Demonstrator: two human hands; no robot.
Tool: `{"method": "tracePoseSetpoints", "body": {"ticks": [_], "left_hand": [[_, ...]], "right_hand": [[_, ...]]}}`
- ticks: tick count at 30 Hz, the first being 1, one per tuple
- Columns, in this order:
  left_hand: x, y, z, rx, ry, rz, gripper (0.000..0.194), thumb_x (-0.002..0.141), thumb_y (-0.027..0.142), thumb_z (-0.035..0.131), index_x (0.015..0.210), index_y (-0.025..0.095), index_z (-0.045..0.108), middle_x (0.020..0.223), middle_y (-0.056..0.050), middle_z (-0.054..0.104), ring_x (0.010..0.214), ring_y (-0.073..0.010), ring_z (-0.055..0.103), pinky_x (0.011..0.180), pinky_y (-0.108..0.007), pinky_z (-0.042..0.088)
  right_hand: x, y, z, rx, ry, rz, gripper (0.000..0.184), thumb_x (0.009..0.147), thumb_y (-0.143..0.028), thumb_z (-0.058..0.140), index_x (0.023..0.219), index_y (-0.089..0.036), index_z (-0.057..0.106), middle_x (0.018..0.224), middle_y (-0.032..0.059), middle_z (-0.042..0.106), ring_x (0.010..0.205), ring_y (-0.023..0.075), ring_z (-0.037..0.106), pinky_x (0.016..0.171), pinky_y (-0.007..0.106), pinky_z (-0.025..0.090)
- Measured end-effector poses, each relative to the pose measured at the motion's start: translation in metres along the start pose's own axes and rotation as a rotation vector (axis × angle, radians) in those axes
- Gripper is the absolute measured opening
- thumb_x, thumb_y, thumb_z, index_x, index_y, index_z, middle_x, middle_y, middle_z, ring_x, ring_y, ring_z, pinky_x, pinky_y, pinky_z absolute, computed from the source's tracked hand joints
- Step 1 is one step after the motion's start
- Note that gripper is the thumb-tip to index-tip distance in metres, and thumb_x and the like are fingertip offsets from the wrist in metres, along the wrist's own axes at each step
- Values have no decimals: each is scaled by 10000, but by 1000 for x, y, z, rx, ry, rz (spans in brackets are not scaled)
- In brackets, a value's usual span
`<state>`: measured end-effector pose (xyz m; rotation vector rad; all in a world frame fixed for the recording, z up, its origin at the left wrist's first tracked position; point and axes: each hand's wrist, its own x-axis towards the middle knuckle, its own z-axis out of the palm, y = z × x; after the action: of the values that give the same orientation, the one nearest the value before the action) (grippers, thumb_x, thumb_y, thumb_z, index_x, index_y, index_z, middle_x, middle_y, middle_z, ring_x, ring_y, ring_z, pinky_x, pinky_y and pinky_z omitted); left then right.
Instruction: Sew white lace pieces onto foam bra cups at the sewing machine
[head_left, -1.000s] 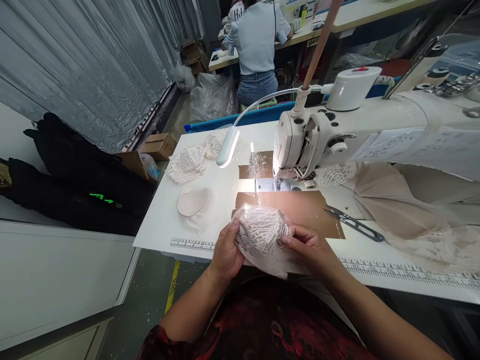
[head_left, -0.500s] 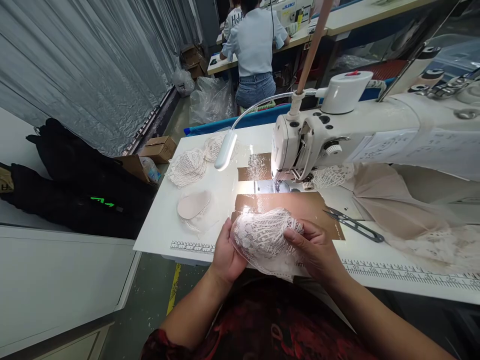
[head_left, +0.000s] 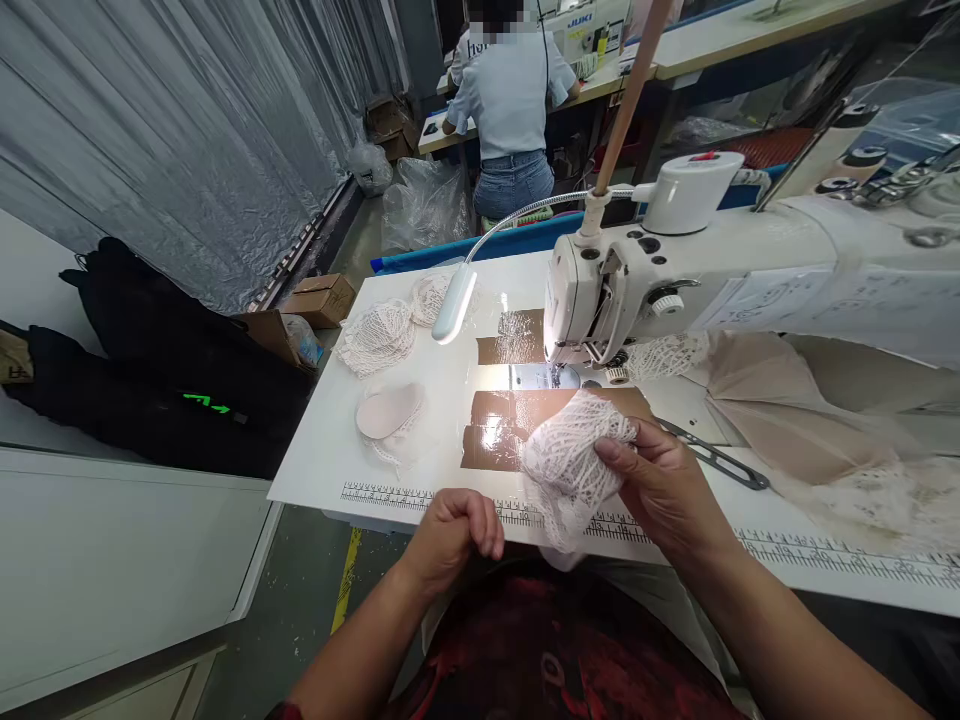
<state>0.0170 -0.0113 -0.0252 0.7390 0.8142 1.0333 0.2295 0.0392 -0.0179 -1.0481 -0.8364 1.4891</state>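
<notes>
A white lace bra cup hangs from my right hand, pinched at its right edge between thumb and fingers. Its lower part droops over the table's front edge. My left hand is apart from the cup, at the front edge to its left, with the fingers curled in and nothing visible in them. Behind the cup stands the white sewing machine, its needle area lit. Thread snips lie just beyond my right hand. A beige cup pad with sheer lace rests on the left of the table.
More lace cups lie at the table's back left, under a lamp on a bendable neck. Brown tape covers parts of the tabletop. Beige mesh and lace fabric spreads at right. A co-worker sits beyond the table.
My left hand has let go of the lace cup and drawn down and back, its fingers curling. My right hand has shifted right with the cup, which now hangs more loosely.
</notes>
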Motion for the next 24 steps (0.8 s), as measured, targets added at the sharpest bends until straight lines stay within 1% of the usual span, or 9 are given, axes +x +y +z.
{"method": "tracePoseSetpoints", "body": {"ticks": [1,2,4,5,6,8,11,16,24], "left_hand": [[-3,9,-4,111,13,97,155,709,169,659,586,150,567,588,5,556,589,-114,560,594,-241,444],[-4,18,-6,244,25,188,53,725,196,663,763,166,642,784,-25,628,764,-147,601,722,-273,474],[-4,34,-4,552,25,307,465,677,250,737,1121,208,608,1173,-70,584,1089,-222,532,950,-340,418],[-3,39,-1,691,6,301,593,645,271,772,1198,212,568,1239,-79,550,1133,-241,503,980,-349,397],[-1,43,2,788,-24,268,618,646,293,778,1215,204,556,1220,-83,560,1104,-240,517,957,-339,409],[2,45,9,878,-105,176,462,713,339,731,1123,172,599,1025,-61,617,912,-192,568,812,-287,453],[7,40,15,865,-196,134,284,795,363,647,971,140,633,800,-11,579,704,-120,513,642,-222,416],[12,37,16,774,-270,103,320,810,384,639,998,125,637,811,-15,566,720,-120,499,648,-218,404],[21,38,15,766,-238,104,305,861,400,569,905,111,656,778,-25,567,733,-132,514,665,-227,410]], "right_hand": [[-2,-3,0,-73,-63,7,223,652,-367,781,775,-214,675,686,-7,646,593,133,581,556,255,491],[-6,-5,1,-154,-139,6,210,673,-357,767,786,-209,671,707,-3,650,612,134,591,559,246,488],[-13,-7,7,-311,-297,-22,179,711,-342,739,806,-206,670,737,1,658,650,137,602,579,236,482],[-17,-8,11,-375,-369,-45,169,730,-342,722,819,-207,673,750,3,664,666,140,606,591,236,481],[-20,-8,15,-429,-427,-67,163,749,-347,702,829,-207,676,758,6,669,671,144,606,593,239,477],[-23,-8,20,-520,-482,-108,166,787,-366,657,814,-203,676,744,13,669,654,149,599,582,248,468],[-23,-8,21,-608,-447,-175,209,830,-387,596,773,-198,665,748,28,665,678,162,603,617,271,473],[-22,-11,20,-675,-350,-222,240,833,-383,588,694,-194,632,736,33,662,679,162,598,614,273,460],[-22,-10,21,-775,-261,-222,306,812,-405,598,602,-184,586,550,-3,575,505,109,479,464,234,358]]}}
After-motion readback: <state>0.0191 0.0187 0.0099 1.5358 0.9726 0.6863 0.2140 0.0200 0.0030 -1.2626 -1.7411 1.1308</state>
